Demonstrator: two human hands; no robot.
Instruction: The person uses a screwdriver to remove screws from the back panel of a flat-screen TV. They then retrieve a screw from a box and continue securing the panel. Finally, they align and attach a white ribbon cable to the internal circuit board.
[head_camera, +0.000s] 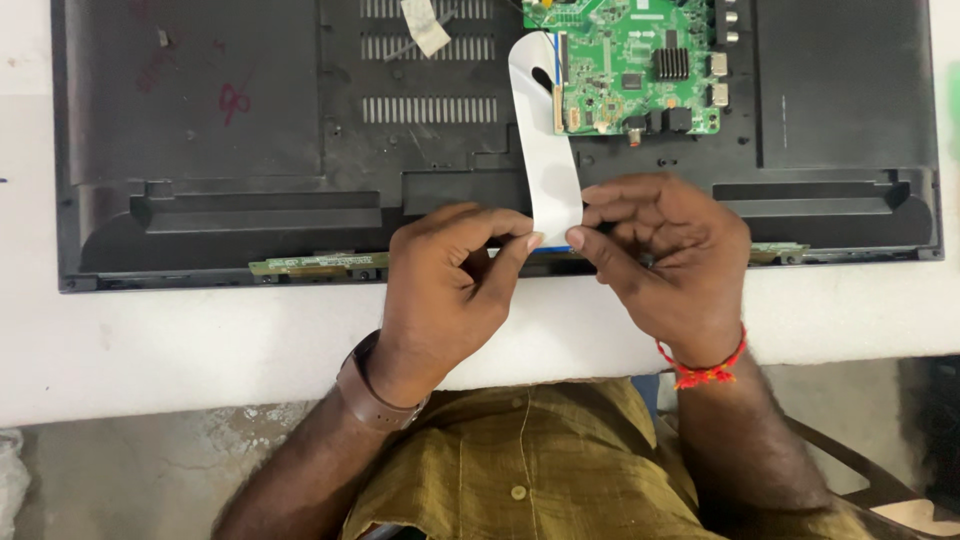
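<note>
In the head view, the left hand (445, 275) and the right hand (665, 255) meet at the lower end of a white flat ribbon cable (545, 150), near the middle of the near edge of the black panel back (220, 150), which lies flat on the white surface (150, 340). The grip of each hand is closed on the cable end: the left thumb and forefinger pinch it from the left side, the right fingertips pinch it from the right side. The step in hand seems to be seating or releasing this cable end at the narrow green strip board (315, 264) that runs along the near edge of the panel; I cannot tell which, because the fingers hide the connector. The next move calls for a straight, even motion along the cable, without twisting. The long axis of the cable runs from the near edge toward the far edge, leaning slightly left, and its upper end reaches the green circuit board (625, 65).
</note>
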